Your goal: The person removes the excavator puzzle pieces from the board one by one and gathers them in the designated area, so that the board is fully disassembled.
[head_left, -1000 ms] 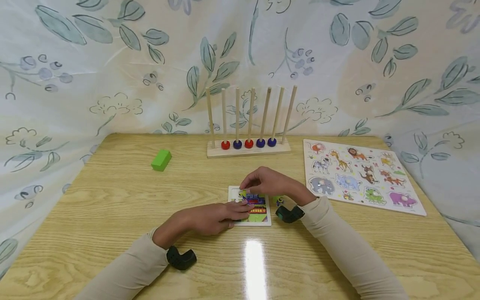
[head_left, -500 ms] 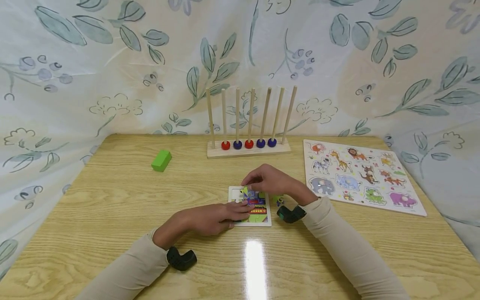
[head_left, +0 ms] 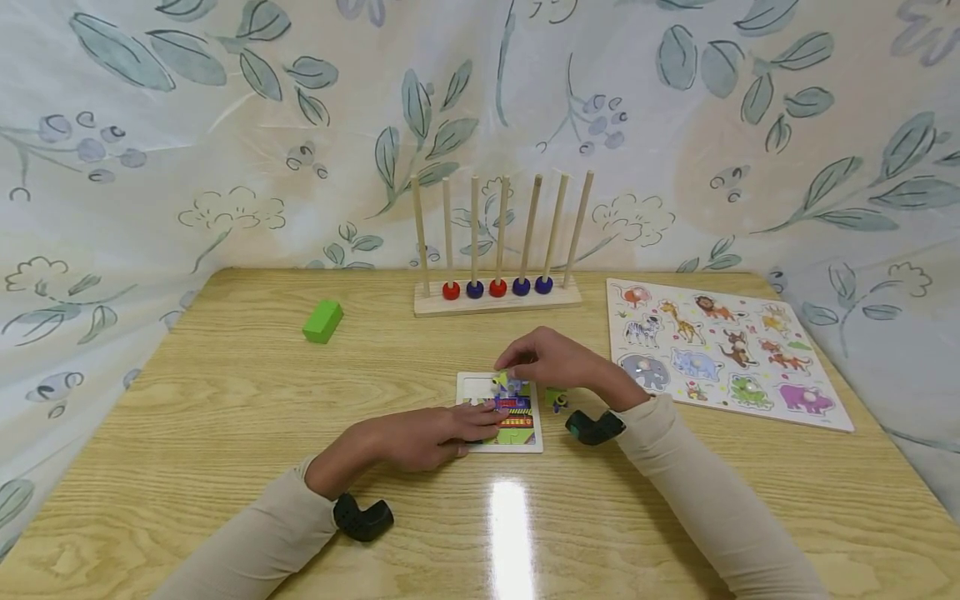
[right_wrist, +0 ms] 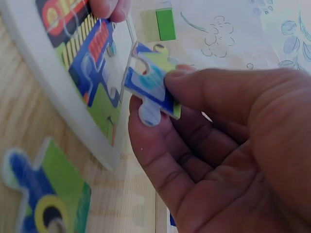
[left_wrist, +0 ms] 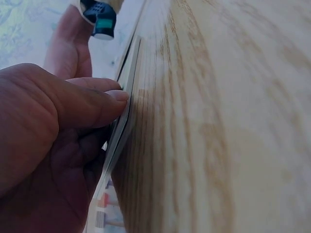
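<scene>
A small jigsaw puzzle with a white frame (head_left: 504, 448) lies on the table in front of me. My left hand (head_left: 427, 435) rests on its left part, fingers stretched over the picture, while the left wrist view shows the thumb (left_wrist: 104, 104) against the frame's edge. Between thumb and fingers my right hand (head_left: 551, 360) pinches a blue and green puzzle piece (right_wrist: 155, 82) above the upper part of the puzzle. Pieces fill the lower part; some white backing shows at the upper left. Another puzzle piece (right_wrist: 60, 187) lies loose on the table just right of the frame.
Behind the puzzle stands a wooden bead rack (head_left: 497, 305) with upright pegs and several red and blue beads. A green block (head_left: 322, 321) sits at the back left. On the right lies an animal peg puzzle board (head_left: 727, 354). Floral cloth (head_left: 480, 100) hangs behind the table.
My right hand has shifted slightly right with the pinched piece, uncovering more of the white backing at the upper left. The left hand has stayed in place.
</scene>
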The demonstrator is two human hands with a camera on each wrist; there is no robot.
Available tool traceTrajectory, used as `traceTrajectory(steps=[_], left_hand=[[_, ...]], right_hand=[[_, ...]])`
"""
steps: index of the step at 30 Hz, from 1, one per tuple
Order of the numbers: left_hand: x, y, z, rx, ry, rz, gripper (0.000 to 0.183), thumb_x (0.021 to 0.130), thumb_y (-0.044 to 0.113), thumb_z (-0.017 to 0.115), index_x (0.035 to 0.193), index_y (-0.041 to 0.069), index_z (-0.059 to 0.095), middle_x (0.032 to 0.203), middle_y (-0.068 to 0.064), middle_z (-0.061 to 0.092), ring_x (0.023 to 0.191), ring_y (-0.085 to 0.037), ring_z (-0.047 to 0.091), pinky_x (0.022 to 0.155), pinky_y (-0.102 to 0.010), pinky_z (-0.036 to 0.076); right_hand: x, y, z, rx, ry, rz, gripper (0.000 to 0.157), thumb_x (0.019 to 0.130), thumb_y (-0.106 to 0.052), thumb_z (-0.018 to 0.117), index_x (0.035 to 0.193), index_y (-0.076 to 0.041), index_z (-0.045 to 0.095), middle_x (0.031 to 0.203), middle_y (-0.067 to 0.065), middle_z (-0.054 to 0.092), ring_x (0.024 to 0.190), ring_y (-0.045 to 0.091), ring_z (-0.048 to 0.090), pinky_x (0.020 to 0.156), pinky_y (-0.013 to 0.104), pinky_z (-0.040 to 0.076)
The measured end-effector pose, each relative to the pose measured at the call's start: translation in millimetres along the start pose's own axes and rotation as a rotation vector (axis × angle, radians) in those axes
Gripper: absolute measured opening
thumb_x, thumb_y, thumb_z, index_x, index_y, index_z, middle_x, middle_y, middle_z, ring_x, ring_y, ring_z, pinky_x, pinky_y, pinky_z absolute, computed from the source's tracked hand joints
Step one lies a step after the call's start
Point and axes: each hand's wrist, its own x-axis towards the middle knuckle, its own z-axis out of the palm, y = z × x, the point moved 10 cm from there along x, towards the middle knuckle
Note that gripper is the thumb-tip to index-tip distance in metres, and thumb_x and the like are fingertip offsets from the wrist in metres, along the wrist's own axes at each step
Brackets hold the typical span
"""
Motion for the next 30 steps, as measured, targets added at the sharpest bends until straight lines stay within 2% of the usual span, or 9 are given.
traceTrajectory(steps=[11,16,22,30], left_hand=[[0.0,6.8,-2.3,0.025,-0.001,0.058,0.046,0.103,0.002,0.040,0.149,0.001,0.035,0.159,-0.009,0.020,0.146,-0.027,0.013,0.116,-0.042,0.017],[-1.2,5.0,-1.7,0.011,0.003,0.040,0.046,0.103,0.001,0.041,0.148,0.001,0.037,0.159,-0.007,0.022,0.146,-0.027,0.014,0.116,-0.039,0.017],[-1.7,3.7,-3.5,0.004,-0.003,0.010,0.047,0.102,0.002,0.042,0.149,0.003,0.038,0.159,-0.005,0.022,0.146,-0.025,0.014,0.116,-0.039,0.016],[-1.5,3.4,-4.2,0.004,-0.006,0.016,0.047,0.102,0.001,0.042,0.149,0.004,0.038,0.160,-0.005,0.021,0.146,-0.024,0.014,0.116,-0.039,0.016]], right_hand=[[-10.4,7.3,-4.6,0.063,-0.009,0.007,0.017,0.094,-0.001,0.060,0.106,-0.001,0.073,0.102,0.005,0.071,0.090,0.015,0.064,0.078,0.030,0.052],[-15.6,11.5,-6.2,0.077,-0.009,0.009,0.016,0.094,0.000,0.059,0.105,0.002,0.072,0.101,0.007,0.071,0.091,0.018,0.065,0.079,0.031,0.052],[-22.0,17.0,-11.6,0.033,0.007,0.029,0.017,0.095,0.000,0.059,0.106,0.001,0.072,0.102,0.008,0.071,0.091,0.018,0.066,0.078,0.030,0.053],[-29.6,19.7,-17.3,0.031,-0.008,0.039,0.018,0.094,0.003,0.058,0.107,0.003,0.071,0.104,0.010,0.070,0.093,0.020,0.065,0.080,0.033,0.052]])
